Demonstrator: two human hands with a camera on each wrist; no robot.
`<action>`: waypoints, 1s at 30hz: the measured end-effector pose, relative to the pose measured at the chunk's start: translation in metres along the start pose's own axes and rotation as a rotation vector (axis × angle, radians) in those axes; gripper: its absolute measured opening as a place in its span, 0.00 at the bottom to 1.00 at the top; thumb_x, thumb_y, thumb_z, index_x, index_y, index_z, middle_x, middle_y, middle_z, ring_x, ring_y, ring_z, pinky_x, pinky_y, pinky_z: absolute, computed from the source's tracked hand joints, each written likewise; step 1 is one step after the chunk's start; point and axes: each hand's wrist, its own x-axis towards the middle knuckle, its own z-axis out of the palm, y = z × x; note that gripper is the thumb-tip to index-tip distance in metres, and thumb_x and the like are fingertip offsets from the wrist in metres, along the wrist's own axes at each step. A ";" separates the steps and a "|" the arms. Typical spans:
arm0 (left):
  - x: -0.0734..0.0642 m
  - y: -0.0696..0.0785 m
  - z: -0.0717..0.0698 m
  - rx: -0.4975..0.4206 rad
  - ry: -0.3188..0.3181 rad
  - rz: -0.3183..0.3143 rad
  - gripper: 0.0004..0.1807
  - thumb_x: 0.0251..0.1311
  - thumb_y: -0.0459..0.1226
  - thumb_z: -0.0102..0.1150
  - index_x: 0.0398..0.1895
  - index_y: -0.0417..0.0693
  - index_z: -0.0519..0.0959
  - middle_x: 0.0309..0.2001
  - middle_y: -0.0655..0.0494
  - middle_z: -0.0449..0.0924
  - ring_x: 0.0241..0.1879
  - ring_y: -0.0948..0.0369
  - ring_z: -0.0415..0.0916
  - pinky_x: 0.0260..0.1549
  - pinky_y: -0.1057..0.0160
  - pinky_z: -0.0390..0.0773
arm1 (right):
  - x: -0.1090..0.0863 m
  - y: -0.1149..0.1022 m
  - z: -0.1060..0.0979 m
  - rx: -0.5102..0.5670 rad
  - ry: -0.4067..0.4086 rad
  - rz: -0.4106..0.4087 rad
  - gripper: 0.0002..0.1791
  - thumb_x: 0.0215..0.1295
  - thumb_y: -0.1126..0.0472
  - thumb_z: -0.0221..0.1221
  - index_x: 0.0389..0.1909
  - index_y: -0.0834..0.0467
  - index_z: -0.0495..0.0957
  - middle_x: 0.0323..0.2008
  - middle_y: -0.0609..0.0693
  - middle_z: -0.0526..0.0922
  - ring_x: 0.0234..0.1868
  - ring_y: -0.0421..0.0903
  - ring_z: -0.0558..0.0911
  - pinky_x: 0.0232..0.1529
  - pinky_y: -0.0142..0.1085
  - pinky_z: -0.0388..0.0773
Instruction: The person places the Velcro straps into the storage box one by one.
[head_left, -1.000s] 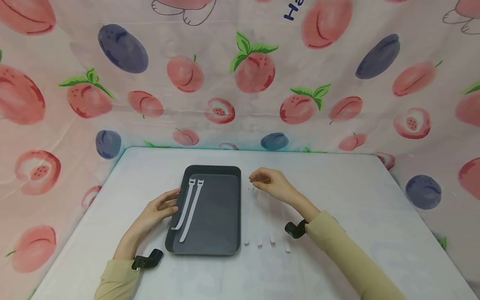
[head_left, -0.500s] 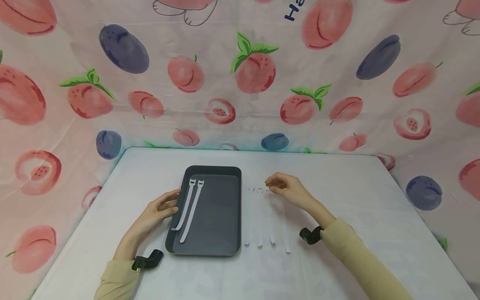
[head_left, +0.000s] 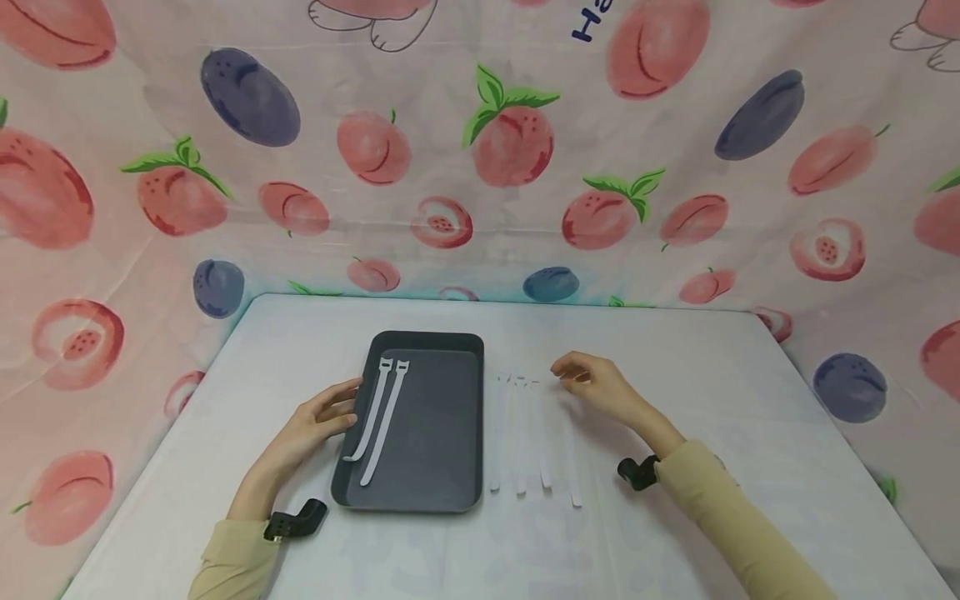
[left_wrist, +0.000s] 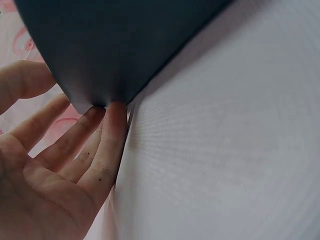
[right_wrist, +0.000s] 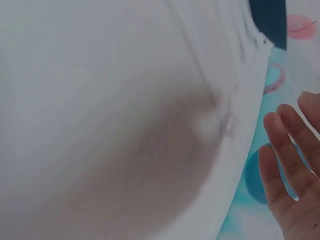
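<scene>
A dark grey rectangular tray (head_left: 431, 425) lies on the white table, with two white cable straps (head_left: 386, 421) with slotted heads side by side along its left part. My left hand (head_left: 311, 421) touches the tray's left side; in the left wrist view its extended fingers (left_wrist: 112, 130) meet the outer wall. To the tray's right, several more white straps (head_left: 543, 442) lie in a row, barely standing out against the cloth. Near the far end of the rightmost strap, my right hand (head_left: 596, 385) hovers with relaxed fingers (right_wrist: 280, 180) and nothing between them.
A fruit-printed curtain (head_left: 442, 167) hangs behind and at both sides of the table (head_left: 675, 542). Black wrist cameras (head_left: 296, 521) are strapped to both wrists, below tan sleeves.
My right hand has moved rightward from the tray's far right corner, past the strap heads, to the rightmost strap. The left hand, tray and straps have stayed in place.
</scene>
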 end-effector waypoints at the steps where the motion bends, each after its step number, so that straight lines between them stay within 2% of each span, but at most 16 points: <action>1: 0.000 0.000 0.000 0.003 0.001 -0.001 0.33 0.65 0.36 0.56 0.73 0.47 0.59 0.70 0.35 0.61 0.67 0.38 0.62 0.49 0.76 0.72 | 0.000 0.001 0.000 -0.006 0.001 0.002 0.12 0.64 0.70 0.56 0.48 0.65 0.78 0.47 0.61 0.83 0.47 0.55 0.81 0.52 0.50 0.76; 6: 0.000 0.000 -0.001 0.009 0.006 -0.010 0.33 0.65 0.37 0.57 0.72 0.48 0.60 0.70 0.36 0.62 0.67 0.39 0.63 0.49 0.76 0.72 | 0.000 0.011 -0.001 -0.048 0.004 0.014 0.12 0.64 0.71 0.57 0.48 0.65 0.77 0.47 0.61 0.83 0.48 0.56 0.81 0.52 0.51 0.76; 14: 0.000 -0.001 -0.002 0.005 -0.001 -0.005 0.33 0.66 0.36 0.56 0.73 0.47 0.59 0.70 0.35 0.61 0.67 0.38 0.62 0.49 0.76 0.72 | 0.003 0.022 -0.001 -0.045 0.005 0.040 0.14 0.63 0.71 0.57 0.50 0.65 0.77 0.48 0.61 0.81 0.49 0.57 0.81 0.53 0.52 0.76; 23: 0.000 -0.001 -0.001 0.004 -0.005 -0.006 0.33 0.66 0.38 0.56 0.73 0.48 0.59 0.70 0.36 0.60 0.68 0.38 0.62 0.50 0.77 0.71 | 0.005 0.027 0.000 -0.048 -0.021 0.092 0.14 0.64 0.70 0.56 0.51 0.63 0.76 0.51 0.61 0.81 0.50 0.58 0.80 0.52 0.51 0.77; 30: 0.000 -0.001 -0.002 0.010 -0.003 -0.004 0.33 0.66 0.38 0.56 0.73 0.48 0.59 0.70 0.36 0.61 0.67 0.38 0.62 0.50 0.77 0.71 | 0.008 0.030 0.003 -0.059 -0.011 0.081 0.13 0.64 0.70 0.56 0.50 0.64 0.77 0.49 0.60 0.82 0.49 0.57 0.80 0.52 0.51 0.76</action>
